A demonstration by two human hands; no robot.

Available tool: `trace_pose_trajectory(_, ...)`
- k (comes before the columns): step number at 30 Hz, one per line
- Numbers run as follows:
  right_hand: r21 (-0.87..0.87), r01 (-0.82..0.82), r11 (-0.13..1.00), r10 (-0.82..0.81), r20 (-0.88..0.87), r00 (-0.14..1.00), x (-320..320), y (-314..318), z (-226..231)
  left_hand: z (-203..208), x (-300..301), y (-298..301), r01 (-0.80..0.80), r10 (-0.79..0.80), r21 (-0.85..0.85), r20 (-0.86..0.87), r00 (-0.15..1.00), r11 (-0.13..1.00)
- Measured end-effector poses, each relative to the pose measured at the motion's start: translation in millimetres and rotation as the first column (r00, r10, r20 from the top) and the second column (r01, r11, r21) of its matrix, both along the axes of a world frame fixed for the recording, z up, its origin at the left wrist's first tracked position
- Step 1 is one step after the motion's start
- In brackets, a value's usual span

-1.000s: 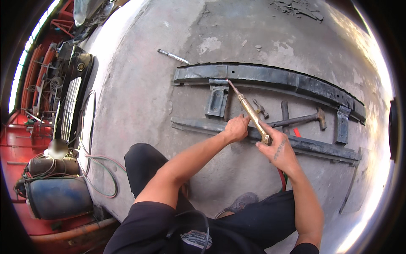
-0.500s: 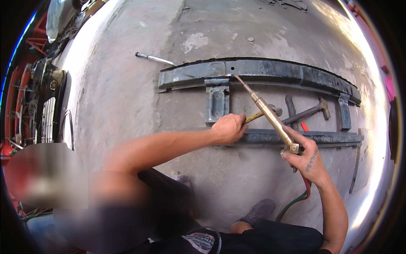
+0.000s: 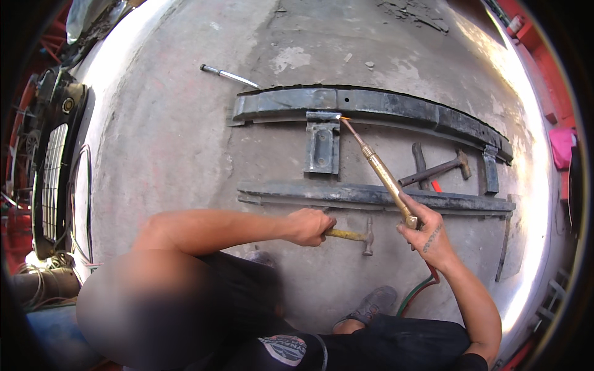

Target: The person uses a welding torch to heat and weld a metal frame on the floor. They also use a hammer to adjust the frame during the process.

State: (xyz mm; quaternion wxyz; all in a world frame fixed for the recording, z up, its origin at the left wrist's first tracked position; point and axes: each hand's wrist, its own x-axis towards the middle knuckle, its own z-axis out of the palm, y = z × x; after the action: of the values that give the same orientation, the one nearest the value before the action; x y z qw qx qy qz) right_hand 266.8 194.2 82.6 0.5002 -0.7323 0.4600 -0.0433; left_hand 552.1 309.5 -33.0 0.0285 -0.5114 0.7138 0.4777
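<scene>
A brass torch (image 3: pixel 387 179) slants over the metalwork, a small orange glow at its tip where a bracket (image 3: pixel 322 148) meets a long curved beam (image 3: pixel 390 108); whether the tip touches the metal is hard to tell. The right hand (image 3: pixel 422 229) is wrapped around the torch's rear end, from which red and green hoses (image 3: pixel 413 294) trail down toward the person. The left hand (image 3: pixel 309 227) grips the yellow handle of a small hammer (image 3: pixel 349 235), its head over bare floor on the near side of a straight dark beam (image 3: pixel 352 196). That beam lies on the floor, with the curved one beyond it. Between the two are a second bracket (image 3: pixel 490 170) toward the right, a larger hammer (image 3: pixel 436 172) crossing a short dark bar (image 3: pixel 418 154), and a red strip (image 3: pixel 436 186).

The floor (image 3: pixel 154 123) is worn grey concrete with pale patches and seams, glaring white along both sides. A chrome bar (image 3: pixel 229 77) lies by the curved beam's left end; flaky debris (image 3: pixel 421 15) is scattered at the far edge. At left stands a black vehicle front piece (image 3: pixel 67 108) with a grille, above a partly visible blue drum (image 3: pixel 55 337). Red structures (image 3: pixel 537 55) and a pink item (image 3: pixel 562 148) line the right rim.
</scene>
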Motion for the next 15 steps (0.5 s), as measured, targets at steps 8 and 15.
trace_pose_trajectory(8, -0.129, -0.083, 0.988, 0.083, -0.005, 0.997, 0, 10, -8, -46, 17, 20, 0.052, -0.052, 0.006, 0.188, 0.981, 0.999)
trace_pose_trajectory(15, -0.248, -0.132, 0.96, 0.12, -0.064, 0.991, -4, 11, -9, -34, 10, 2, 0.128, -0.133, 0.036, 0.243, 0.961, 0.991)
